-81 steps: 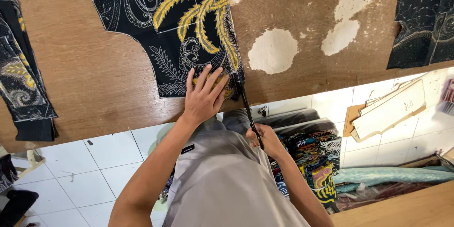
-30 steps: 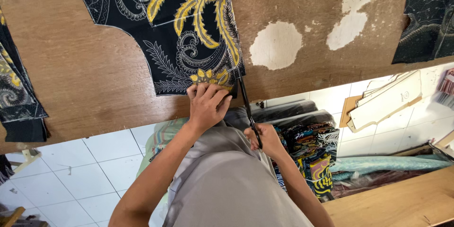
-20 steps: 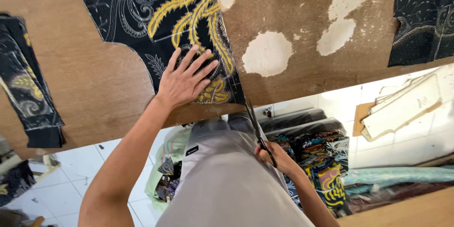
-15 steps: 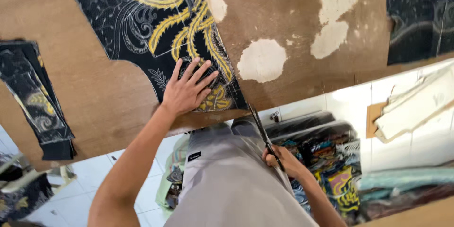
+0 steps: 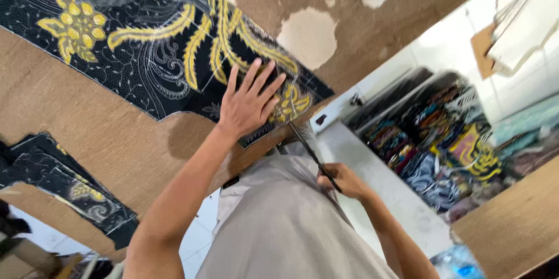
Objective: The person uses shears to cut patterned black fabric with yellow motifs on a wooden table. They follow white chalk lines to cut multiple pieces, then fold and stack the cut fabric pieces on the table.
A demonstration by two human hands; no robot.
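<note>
1. Fabric (image 5: 174, 52), black with yellow leaf pattern, lies on the brown bench (image 5: 87, 133), near its edge.
2. Left hand (image 5: 247, 104) has slid further onto the cloth, fingers spread flat, pinning it.
3. Right hand (image 5: 343, 180) stays closed around scissors (image 5: 311, 157), blades at the fabric's edge; cutting seems underway.

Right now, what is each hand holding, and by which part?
The right hand grips the scissors by the handle end. The left hand holds nothing; it lies flat, fingers spread, on the black and yellow patterned fabric.
</note>
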